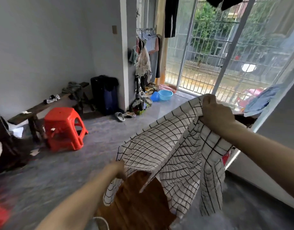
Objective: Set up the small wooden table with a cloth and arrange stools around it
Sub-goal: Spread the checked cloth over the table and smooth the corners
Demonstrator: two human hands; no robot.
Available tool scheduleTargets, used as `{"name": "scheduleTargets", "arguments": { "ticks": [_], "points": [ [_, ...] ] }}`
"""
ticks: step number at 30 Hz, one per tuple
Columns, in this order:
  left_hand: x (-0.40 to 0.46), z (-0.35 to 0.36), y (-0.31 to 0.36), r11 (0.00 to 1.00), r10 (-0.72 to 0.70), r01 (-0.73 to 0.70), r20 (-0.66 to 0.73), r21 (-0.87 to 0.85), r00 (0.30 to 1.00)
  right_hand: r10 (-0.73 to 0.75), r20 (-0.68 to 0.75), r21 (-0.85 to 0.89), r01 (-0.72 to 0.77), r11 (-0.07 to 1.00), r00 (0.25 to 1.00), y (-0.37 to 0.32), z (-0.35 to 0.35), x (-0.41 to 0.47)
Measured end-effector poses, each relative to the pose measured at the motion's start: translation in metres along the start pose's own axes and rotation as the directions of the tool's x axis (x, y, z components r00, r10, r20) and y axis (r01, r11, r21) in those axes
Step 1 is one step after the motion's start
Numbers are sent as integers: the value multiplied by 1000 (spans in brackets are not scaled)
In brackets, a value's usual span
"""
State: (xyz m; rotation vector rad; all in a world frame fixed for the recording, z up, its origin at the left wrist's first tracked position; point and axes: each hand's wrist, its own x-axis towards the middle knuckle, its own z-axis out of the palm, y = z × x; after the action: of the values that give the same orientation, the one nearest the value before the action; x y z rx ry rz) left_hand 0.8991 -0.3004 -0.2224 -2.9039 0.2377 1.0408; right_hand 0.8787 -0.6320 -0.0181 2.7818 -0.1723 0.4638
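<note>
head view: your right hand [215, 112] is clenched on the upper edge of the white cotton cloth with the black grid [172, 151], held high. your left hand [119, 168] is low at the cloth's near corner; the blur hides whether its fingers pinch it. the cloth slopes from upper right to lower left, directly above the small brown wooden table [134, 201]. expect to lower the right hand. the red plastic stool [64, 128] stands well apart, on your left.

Left hand [119, 169], bare, no rings. Right hand [215, 112], bare. Both forearms unsleeved; no watch or bands visible.
</note>
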Motion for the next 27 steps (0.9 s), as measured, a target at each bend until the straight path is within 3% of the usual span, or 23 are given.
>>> {"name": "scheduleTargets", "arguments": {
  "ticks": [2, 3, 4, 5, 7, 8, 10, 12, 14, 17, 19, 24, 27],
  "points": [
    [-6, -13, 28, 999, 16, -21, 172, 29, 985, -14, 10, 5, 14, 1000, 1000, -11, 0, -1],
    [-9, -22, 43, 995, 80, -68, 166, -75, 983, -19, 12, 13, 19, 1000, 1000, -17, -1, -2],
    [-11, -32, 57, 954, 187, -165, 66, -252, 980, -24, 17, 20, 24, 1000, 1000, -22, 0, -3],
    [-15, -45, 73, 856, 276, -303, -126, -420, 953, -31, 21, 27, 31, 999, 999, -27, 0, -5],
    [-34, -74, 99, 539, 269, -557, -498, -631, 824, -46, 26, 38, 45, 998, 999, -37, 0, -9],
    [-43, -88, 110, 371, 262, -615, -557, -696, 788, -52, 30, 39, 51, 998, 998, -42, 0, -11],
    [-60, -111, 129, 146, 366, -581, -502, -801, 784, -72, 41, 54, 70, 996, 997, -53, 1, -15],
    [-66, -124, 141, 70, 453, -527, -444, -847, 773, -131, 39, 102, 127, 987, 991, -63, 4, -20],
    [-64, -126, 149, 16, 427, -504, -450, -864, 785, -242, 67, 163, 229, 960, 968, -72, 6, -29],
    [-55, -122, 149, -11, 352, -423, -400, -906, 846, -412, 132, 354, 346, 869, 901, -78, 8, -43],
    [-48, -122, 144, 54, 344, -339, -301, -939, 889, -477, 136, 573, 323, 753, 868, -81, 9, -48],
    [-42, -120, 125, 267, 276, -262, -187, -928, 943, -433, 148, 813, 140, 565, 889, -87, 16, -50],
    [-43, -120, 112, 372, 254, -260, -172, -891, 952, -398, 134, 808, 132, 574, 908, -92, 19, -51]
  ]
}}
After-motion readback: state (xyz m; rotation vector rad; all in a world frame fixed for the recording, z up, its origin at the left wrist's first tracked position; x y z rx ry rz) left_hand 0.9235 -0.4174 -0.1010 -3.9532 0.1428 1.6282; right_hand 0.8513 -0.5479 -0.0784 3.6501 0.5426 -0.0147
